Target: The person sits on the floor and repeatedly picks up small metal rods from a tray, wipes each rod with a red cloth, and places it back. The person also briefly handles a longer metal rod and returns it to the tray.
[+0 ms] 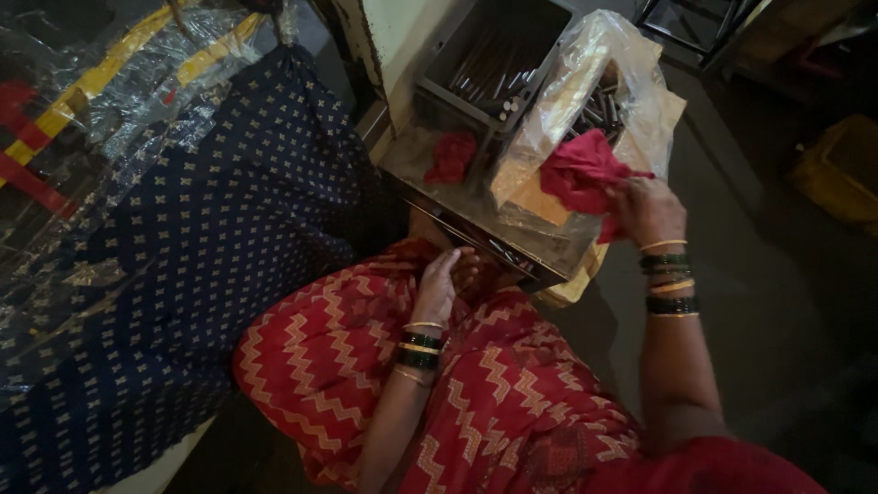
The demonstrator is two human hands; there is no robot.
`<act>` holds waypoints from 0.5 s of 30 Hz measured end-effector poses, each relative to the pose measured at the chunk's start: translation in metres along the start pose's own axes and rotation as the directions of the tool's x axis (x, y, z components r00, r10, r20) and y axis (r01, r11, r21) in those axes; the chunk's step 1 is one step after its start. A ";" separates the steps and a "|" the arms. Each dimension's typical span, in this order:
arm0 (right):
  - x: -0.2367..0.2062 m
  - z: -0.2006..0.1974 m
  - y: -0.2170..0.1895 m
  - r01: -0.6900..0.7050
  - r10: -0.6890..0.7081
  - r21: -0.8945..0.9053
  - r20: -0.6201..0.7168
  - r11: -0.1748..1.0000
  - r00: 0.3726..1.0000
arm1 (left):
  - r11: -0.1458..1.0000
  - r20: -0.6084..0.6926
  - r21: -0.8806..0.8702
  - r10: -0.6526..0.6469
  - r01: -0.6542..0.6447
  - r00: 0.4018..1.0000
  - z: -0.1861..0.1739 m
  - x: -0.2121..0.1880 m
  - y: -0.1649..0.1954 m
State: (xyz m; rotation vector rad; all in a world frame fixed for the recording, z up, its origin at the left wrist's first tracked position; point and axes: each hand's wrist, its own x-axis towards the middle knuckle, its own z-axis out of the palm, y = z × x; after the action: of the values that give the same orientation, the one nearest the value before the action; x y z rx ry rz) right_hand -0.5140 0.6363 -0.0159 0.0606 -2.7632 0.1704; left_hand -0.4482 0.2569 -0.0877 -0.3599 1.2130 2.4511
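**Red cloth gripped over a bag of metal rods**

Navy fabric with a small pale motif is spread across the left of the view, and clear plastic sheeting is seen above it. A red zigzag-patterned garment is draped over the lap below. A grey metal tray is set ahead of the knees, and a clear plastic bag of metal rods is stood on it. A red cloth is held at the bag's mouth by the right hand, whose fingers are clamped on the cloth's edge. The left hand is rested on the lap just below the tray's near rim, fingers loosely curled and holding nothing that can be made out. A second red rag is left lying on the tray.
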 end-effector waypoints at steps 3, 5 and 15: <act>0.001 -0.032 -0.005 -0.106 0.117 -0.128 0.083 0.986 0.990 | 1.000 -0.019 0.020 -0.022 0.022 1.000 0.002 -0.001 0.001; -0.001 -0.058 -0.006 -0.188 0.194 -0.066 0.086 0.980 0.977 | 0.999 -0.016 0.010 -0.030 0.030 0.999 0.003 -0.001 0.001; -0.020 -0.092 0.035 -0.446 0.454 0.439 0.093 0.780 0.886 | 0.997 0.006 -0.016 -0.080 0.080 0.997 0.003 0.007 -0.015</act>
State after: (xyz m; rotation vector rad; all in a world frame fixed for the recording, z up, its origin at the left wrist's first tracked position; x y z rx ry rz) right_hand -0.4647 0.6828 0.0583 -0.4886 -2.6077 0.9327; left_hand -0.4479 0.2693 -0.0986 -0.3990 1.1543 2.3933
